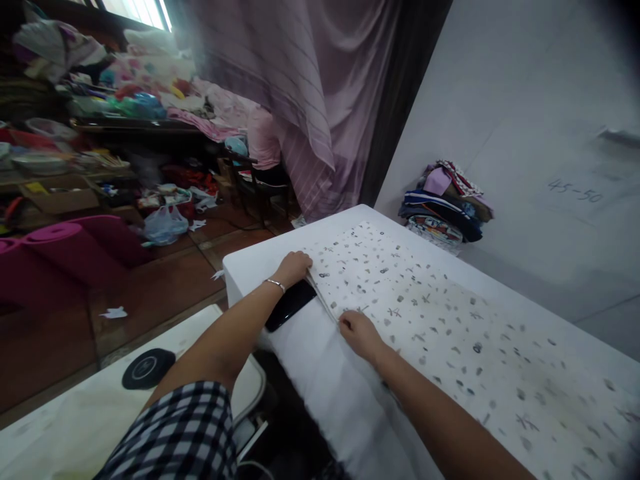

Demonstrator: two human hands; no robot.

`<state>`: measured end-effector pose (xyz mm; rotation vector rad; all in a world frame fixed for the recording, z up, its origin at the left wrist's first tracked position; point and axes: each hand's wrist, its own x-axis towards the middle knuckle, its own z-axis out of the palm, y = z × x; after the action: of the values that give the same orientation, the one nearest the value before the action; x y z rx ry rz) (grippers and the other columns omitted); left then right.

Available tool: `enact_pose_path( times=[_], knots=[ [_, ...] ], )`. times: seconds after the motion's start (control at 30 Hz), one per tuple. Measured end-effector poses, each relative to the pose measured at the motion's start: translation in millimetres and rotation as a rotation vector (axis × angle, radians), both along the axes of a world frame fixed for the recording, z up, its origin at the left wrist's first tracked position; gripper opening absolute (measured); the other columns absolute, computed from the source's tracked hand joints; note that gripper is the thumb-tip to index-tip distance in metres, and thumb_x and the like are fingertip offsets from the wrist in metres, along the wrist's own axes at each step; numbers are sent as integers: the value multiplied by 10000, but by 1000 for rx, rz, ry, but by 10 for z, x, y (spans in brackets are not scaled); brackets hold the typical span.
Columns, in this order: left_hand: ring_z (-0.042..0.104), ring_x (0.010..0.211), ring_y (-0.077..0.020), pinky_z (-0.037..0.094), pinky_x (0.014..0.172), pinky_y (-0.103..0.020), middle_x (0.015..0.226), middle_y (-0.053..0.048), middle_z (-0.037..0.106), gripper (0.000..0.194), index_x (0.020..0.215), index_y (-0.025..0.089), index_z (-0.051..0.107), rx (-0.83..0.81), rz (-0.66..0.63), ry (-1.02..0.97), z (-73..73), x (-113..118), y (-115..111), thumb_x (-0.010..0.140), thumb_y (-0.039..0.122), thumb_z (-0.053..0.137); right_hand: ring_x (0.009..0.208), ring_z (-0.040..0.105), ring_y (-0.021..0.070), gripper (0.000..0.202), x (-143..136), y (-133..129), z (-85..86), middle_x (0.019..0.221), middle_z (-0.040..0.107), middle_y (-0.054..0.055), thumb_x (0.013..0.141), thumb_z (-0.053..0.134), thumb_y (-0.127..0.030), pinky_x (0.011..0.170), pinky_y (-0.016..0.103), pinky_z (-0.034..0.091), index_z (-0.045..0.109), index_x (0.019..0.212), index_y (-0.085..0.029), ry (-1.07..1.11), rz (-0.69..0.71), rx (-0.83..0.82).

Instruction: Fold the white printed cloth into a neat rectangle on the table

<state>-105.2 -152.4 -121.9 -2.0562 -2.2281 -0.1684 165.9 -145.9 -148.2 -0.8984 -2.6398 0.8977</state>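
A white fabric sheet [410, 313] printed with small grey motifs lies spread over a white-covered table [280, 243]. My left hand [294, 268], with a bracelet at its wrist, is closed on the near edge of the fabric toward the far left. Farther right along that same edge, my right hand [361, 335] pinches the fabric in a fist. Between the two hands the edge runs in a straight, slightly raised line. A black, glossy flat object like a phone [291, 304] lies beside my left wrist, partly under the fabric edge and forearm.
A second white surface [65, 427] with a round black object [149, 369] stands at the lower left. Folded cloths [443, 203] are stacked by the wall. A person in pink [264, 143] sits behind a hanging curtain [320, 87]. Pink rolls [65, 250] stand at left.
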Motion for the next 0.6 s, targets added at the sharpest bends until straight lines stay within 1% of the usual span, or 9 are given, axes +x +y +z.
enact_pose_path(
  times=[0.1,0.27,0.43,0.6],
  knots=[
    [590,994,-260,439,839,-384,973,-111,685,255,902,165,687,12,46,-13,-43,-104,-35,778,109,471,681,463,128,147,-19,-16,22,681,517,-15,805,482,-152,640,240,302,520,667,-184,-17,-4,5],
    [601,993,-235,443,871,-355,987,-95,690,286,929,180,694,15,73,-40,-109,-154,-95,772,120,463,686,469,125,144,-33,-32,40,684,527,-17,796,481,-131,653,240,302,532,670,-183,-35,7,7],
    [596,1010,-235,448,880,-345,994,-93,687,271,945,180,690,23,73,-65,-95,-196,-132,780,140,479,679,471,122,130,-35,-26,27,682,532,-18,786,489,-127,649,238,300,537,678,-181,-22,13,1],
    [593,1024,-234,440,905,-351,1003,-100,687,282,953,169,688,14,35,-82,-103,-242,-171,805,109,456,688,477,124,132,-30,-18,39,692,540,-15,787,488,-127,652,238,304,533,676,-182,-15,14,-4]
  ],
)
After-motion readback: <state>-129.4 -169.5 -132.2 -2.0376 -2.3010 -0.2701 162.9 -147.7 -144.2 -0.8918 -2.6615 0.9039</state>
